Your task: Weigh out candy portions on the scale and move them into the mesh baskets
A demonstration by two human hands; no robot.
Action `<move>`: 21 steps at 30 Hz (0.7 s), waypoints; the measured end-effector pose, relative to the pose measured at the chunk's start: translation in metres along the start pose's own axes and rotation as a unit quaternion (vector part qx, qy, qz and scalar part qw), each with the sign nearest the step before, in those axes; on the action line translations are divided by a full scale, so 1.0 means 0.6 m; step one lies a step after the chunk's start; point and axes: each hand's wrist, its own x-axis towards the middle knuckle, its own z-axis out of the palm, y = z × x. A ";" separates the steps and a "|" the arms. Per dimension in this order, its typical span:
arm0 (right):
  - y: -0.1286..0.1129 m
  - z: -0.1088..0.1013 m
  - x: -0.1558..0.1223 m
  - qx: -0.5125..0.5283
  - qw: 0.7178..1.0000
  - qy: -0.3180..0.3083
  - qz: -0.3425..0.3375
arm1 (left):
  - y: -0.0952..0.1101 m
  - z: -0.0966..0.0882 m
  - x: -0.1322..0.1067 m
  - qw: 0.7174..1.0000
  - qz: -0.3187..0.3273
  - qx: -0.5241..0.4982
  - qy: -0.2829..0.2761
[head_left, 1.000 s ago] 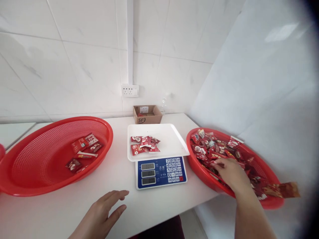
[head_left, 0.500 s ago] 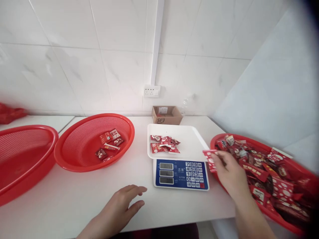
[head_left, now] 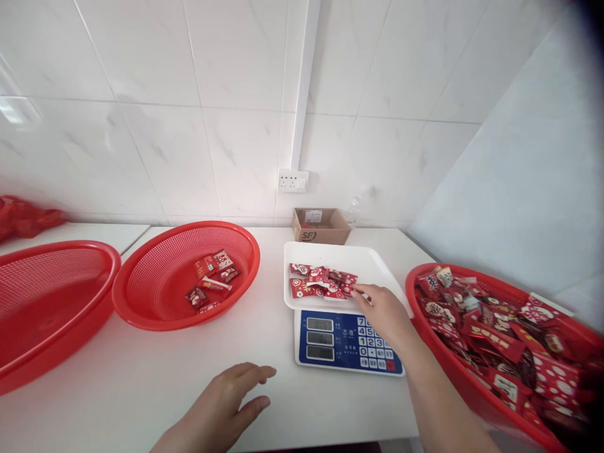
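Note:
My right hand (head_left: pixel 383 309) reaches over the white tray (head_left: pixel 372 267) of a digital scale (head_left: pixel 349 343). Its fingers pinch the edge of a red, white-dotted candy packet (head_left: pixel 348 284), which touches a small pile of red wrapped candies (head_left: pixel 315 283) on the tray. The forearm covers part of the scale's keypad. My left hand (head_left: pixel 231 399) hovers low over the table to the left of the scale, thumb and fingers apart, with nothing in it. At the right, a red basket (head_left: pixel 411 280) is heaped with wrapped candies (head_left: pixel 491 333).
Another red basket (head_left: pixel 141 277) holds several candy packets (head_left: pixel 212 283). A further red basket (head_left: pixel 51 314) is cut off at the left edge. A small cardboard box (head_left: pixel 325 234) stands behind the scale, below a wall socket (head_left: pixel 292 181). Red bags (head_left: pixel 28 217) lie far left.
My right hand has carried the dotted packet from beside the right basket leftward onto the tray, against the pile. My left hand has stayed nearly still. The view has shifted slightly.

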 end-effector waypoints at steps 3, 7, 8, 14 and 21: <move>-0.004 0.005 0.009 -0.001 0.998 0.061 -0.020 | 0.002 0.001 0.004 1.000 0.009 0.001 -0.003; -0.026 0.002 0.016 0.067 0.997 0.041 0.004 | 0.000 0.004 0.006 1.000 0.017 0.003 0.001; -0.033 0.001 0.016 0.090 0.996 0.016 0.013 | -0.001 0.005 0.005 1.000 0.016 0.003 0.003; -0.049 0.003 0.011 0.149 0.988 -0.011 0.024 | -0.002 0.002 -0.002 1.000 0.009 0.003 0.002; -0.066 0.008 0.019 0.146 0.988 -0.047 0.001 | 0.001 0.000 -0.004 1.000 0.021 0.002 0.003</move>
